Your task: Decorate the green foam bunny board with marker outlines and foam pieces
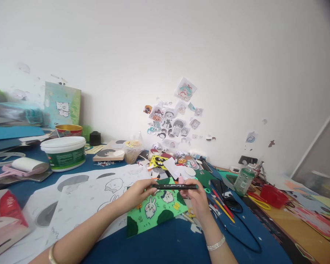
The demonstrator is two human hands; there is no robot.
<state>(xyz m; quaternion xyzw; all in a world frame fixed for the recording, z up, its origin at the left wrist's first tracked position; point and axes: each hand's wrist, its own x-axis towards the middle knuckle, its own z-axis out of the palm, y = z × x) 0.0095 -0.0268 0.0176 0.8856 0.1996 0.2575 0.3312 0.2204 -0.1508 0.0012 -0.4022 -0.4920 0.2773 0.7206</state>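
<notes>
A black marker (169, 187) with white lettering lies level between my hands, above a green sheet (137, 223). My left hand (139, 192) pinches its left end with thumb and fingers. At the other end, my right hand (195, 194) has its fingers closed around the marker, near a teal-coloured tip. The green sheet carries cartoon animals, yellow flowers and dark green patches, and both hands partly cover it. Under my left forearm spread white papers (77, 209) with pencil outlines of characters. Something small and pink shows beside my right fingers; I cannot make out what it is.
Behind the hands lie cutouts and a yellow cartoon-face piece (158, 161). Pencils (224, 209), a black cable (247, 229) and a green-tinted bottle (244, 179) stand to the right. A white tub (63, 152) and a white roll (30, 165) occupy the left.
</notes>
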